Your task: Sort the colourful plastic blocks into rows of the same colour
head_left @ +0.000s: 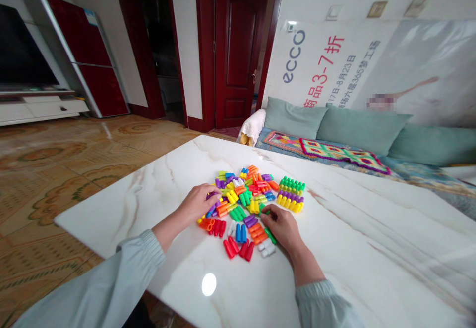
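Observation:
A heap of small coloured plastic tube blocks (247, 200) lies on the white marble table (353, 248). My left hand (199, 201) rests on the heap's left side, fingers curled over purple and orange pieces. At the front of the heap my right hand (283, 228) has its fingertips pinching a green piece (265, 210). At the heap's right edge sits a joined stack of green, purple and yellow blocks (291, 193). Red, blue and white pieces (243, 241) lie nearest me between my hands.
A teal sofa (357, 135) with a patterned blanket stands behind the table. A dark red door (238, 50) and a red cabinet (89, 55) are at the back. Patterned tile floor (74, 159) lies left of the table's edge.

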Demonstrator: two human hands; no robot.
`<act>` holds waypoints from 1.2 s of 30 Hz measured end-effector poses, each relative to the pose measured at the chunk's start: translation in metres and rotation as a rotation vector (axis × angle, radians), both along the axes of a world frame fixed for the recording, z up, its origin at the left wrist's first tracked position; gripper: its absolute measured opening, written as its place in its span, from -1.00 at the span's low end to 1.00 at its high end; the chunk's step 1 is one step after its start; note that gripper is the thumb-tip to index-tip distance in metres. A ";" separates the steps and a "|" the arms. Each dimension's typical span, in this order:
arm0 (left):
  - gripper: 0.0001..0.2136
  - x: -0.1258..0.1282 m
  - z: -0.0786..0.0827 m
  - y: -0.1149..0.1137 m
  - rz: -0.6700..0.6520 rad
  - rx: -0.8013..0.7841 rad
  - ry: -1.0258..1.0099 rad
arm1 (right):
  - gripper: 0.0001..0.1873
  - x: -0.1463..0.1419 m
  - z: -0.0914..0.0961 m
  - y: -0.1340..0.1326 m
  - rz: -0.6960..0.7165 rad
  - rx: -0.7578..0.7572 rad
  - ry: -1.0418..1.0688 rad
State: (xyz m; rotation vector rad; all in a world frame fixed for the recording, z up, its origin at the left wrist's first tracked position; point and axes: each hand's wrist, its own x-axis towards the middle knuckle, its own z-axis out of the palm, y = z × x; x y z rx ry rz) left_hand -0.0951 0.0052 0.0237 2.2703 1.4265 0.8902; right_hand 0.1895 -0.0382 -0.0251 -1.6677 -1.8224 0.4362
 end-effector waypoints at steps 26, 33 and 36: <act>-0.79 -0.002 0.011 -0.011 0.070 -0.077 0.195 | -0.78 0.000 0.001 0.000 -0.003 0.001 -0.005; -0.54 0.007 0.005 -0.023 0.026 -0.092 0.337 | -0.79 -0.001 0.002 0.000 0.001 -0.002 0.001; -0.51 0.011 -0.007 -0.021 0.005 -0.083 0.320 | -0.79 -0.001 0.001 0.000 0.002 -0.007 0.005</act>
